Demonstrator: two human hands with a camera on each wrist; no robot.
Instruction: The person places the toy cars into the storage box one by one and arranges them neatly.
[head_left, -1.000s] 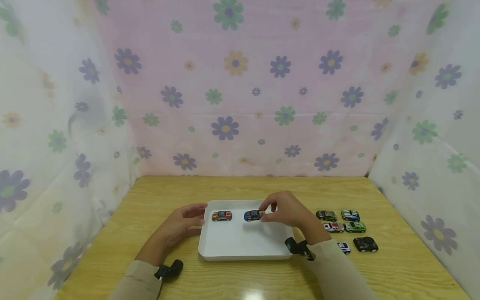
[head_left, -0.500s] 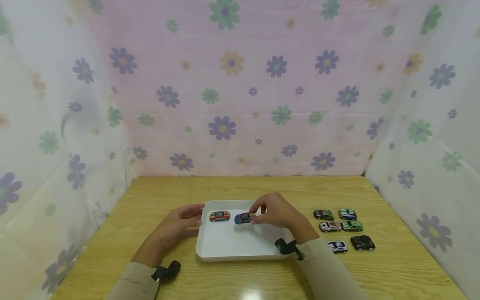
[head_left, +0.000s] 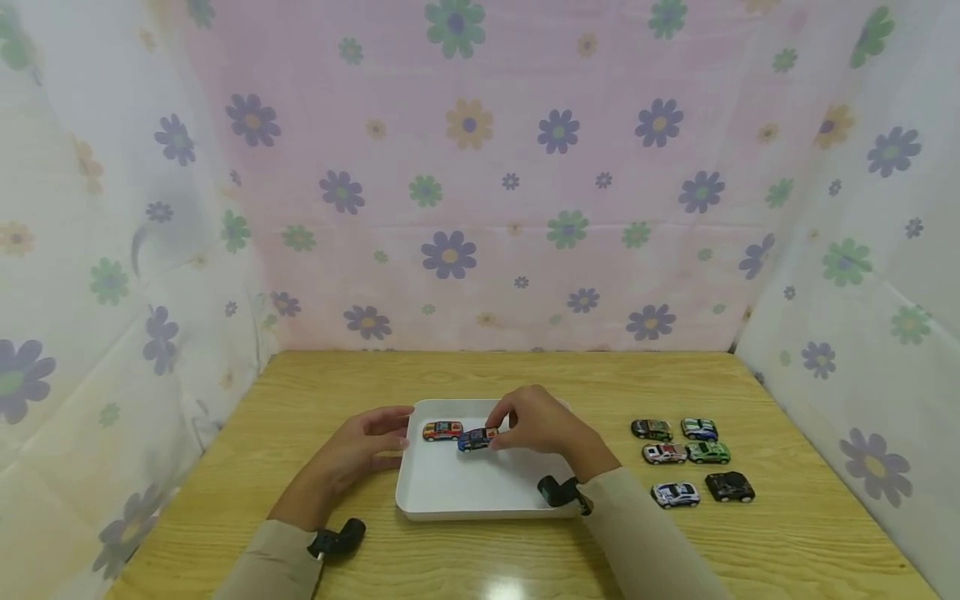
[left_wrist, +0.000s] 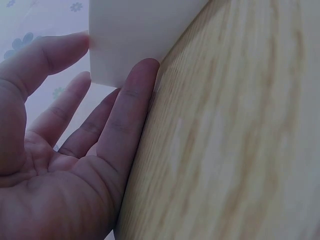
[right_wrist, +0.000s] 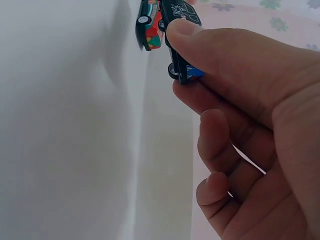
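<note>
My right hand (head_left: pixel 536 423) pinches a dark blue toy car (head_left: pixel 476 439) between thumb and fingers, over the white tray (head_left: pixel 480 492). In the right wrist view the thumb lies along the side of this blue car (right_wrist: pixel 181 50), and the other fingers bend loosely. Close to its left, a red and yellow toy car (head_left: pixel 442 430) sits in the tray's back left part. My left hand (head_left: pixel 363 450) is at the tray's left side with fingers extended. The left wrist view shows its fingertips against the tray's outer wall (left_wrist: pixel 135 35), the hand's edge low along the wooden table.
Right of the tray, several toy cars stand on the wooden table (head_left: pixel 315 383): a dark green one (head_left: pixel 652 429), a white and blue one (head_left: pixel 699 428), a red and white one (head_left: pixel 664 452), a green one (head_left: pixel 708 452), a silver one (head_left: pixel 675 494) and a black one (head_left: pixel 730 486).
My right hand has carried the dark blue car leftward over the tray, up close to the red and yellow car. My left hand has stayed at the tray's left side.
</note>
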